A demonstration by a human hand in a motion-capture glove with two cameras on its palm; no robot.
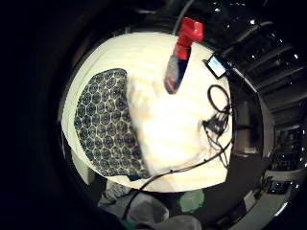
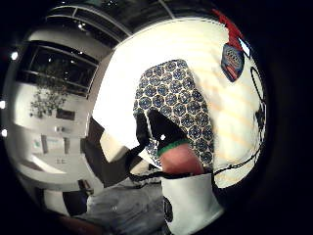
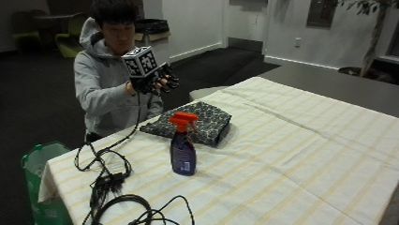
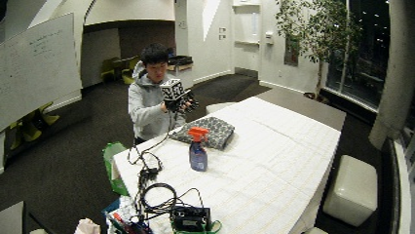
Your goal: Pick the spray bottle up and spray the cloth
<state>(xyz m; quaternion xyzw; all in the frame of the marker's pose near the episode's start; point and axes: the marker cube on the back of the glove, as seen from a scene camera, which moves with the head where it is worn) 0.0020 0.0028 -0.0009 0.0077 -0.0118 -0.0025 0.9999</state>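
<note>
Table [image 3: 324,154]: covered with pale cloth striped in yellow; extended below and well beyond the raised hand.

Person [image 3: 103,89]: grey hooded top; seated at the table's far edge, behind the patterned cloth.

Cloth [image 3: 193,123]: dark, folded, printed with a small repeating pattern; lay flat on the table just below and in front of the hand, not touched. Seen directly under the palm in both palm views [image 1: 108,124] [image 2: 181,105].

Green bag [image 3: 40,183]: stood on the floor at the table's corner, well below the hand and to the person's right.

Spray bottle [image 3: 183,145]: blue-purple body, orange-red trigger head; stood upright on the table, beyond the cloth from the hand, just beside the cloth's near edge and well apart from the hand. Not held. Shown in the little-finger-side palm view [image 1: 181,56] past the cloth, and at the edge of the thumb-side palm view [image 2: 232,58].

Right hand [image 3: 157,80]: black-gloved, raised at chest height above the table edge, over the near side of the cloth. Fingers loosely curled, holding nothing, touching nothing.

Black cables [image 3: 115,187]: loose coils and a small connector block on the table near the corner, below the hand and to the side of the bottle.

Small device with lit screen [image 1: 217,65]: lay on the table near the bottle, farthest from the hand.
</note>
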